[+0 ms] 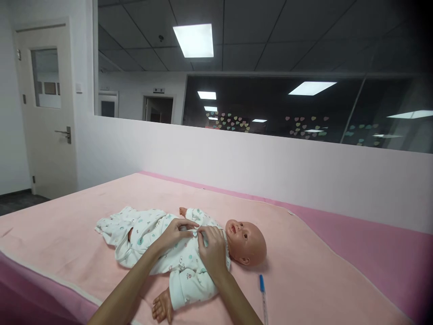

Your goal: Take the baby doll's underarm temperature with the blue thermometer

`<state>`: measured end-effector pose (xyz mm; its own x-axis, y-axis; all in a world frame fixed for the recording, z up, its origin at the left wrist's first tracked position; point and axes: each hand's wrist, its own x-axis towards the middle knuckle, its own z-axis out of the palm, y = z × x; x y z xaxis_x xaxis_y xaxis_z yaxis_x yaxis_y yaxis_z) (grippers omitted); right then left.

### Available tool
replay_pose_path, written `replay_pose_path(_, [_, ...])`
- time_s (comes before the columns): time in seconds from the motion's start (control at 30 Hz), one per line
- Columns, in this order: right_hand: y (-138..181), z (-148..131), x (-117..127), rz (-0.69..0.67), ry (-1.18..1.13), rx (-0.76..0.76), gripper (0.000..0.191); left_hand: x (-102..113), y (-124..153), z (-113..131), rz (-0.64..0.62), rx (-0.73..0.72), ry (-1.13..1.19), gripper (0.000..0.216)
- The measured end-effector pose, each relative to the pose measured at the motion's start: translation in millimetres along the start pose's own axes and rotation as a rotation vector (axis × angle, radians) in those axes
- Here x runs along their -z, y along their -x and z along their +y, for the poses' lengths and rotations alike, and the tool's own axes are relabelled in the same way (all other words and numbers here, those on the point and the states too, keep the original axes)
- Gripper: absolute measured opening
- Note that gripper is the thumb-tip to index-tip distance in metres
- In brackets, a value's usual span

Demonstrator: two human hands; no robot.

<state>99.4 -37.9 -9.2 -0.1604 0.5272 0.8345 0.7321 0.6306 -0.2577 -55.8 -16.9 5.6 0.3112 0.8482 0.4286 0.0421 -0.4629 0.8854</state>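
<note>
A baby doll (246,241) lies on its back, its head to the right. It wears a white baby romper (187,257) with small green and brown prints. Over the doll's chest, my left hand (176,232) pinches the romper's front edge between thumb and fingers. Close beside it on the right, my right hand (214,247) is closed on the fabric near the collar. A small round snap (195,233) shows between my fingertips. Whether it is fastened I cannot tell. The romper's legs lie loose at the left, with a gap in the cloth there.
A pink pad (304,280) with a pale edge covers the bed, over a darker pink sheet (382,243). A blue-capped pen (262,284) lies right of my right forearm. Behind stands a white wall (270,167) with a long window above. A door (50,126) is at the far left.
</note>
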Motion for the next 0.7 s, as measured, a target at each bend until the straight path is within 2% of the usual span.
replay_pose_path(0.13, [0,-2,2,0.032,0.024,0.009,0.013,0,0,2,-0.038,0.002,0.103,0.029])
replay_pose_path(0.5, [1,-4,3,0.012,0.101,0.096,0.006,0,-1,-4,-0.044,-0.032,-0.046,0.030])
replay_pose_path(0.6, [1,-4,0,-0.005,0.077,0.086,0.006,5,0,-1,0.010,0.002,0.032,0.032])
replay_pose_path(0.7, [0,-8,-1,-0.016,0.015,0.110,0.012,16,7,8,0.164,0.068,0.194,0.033])
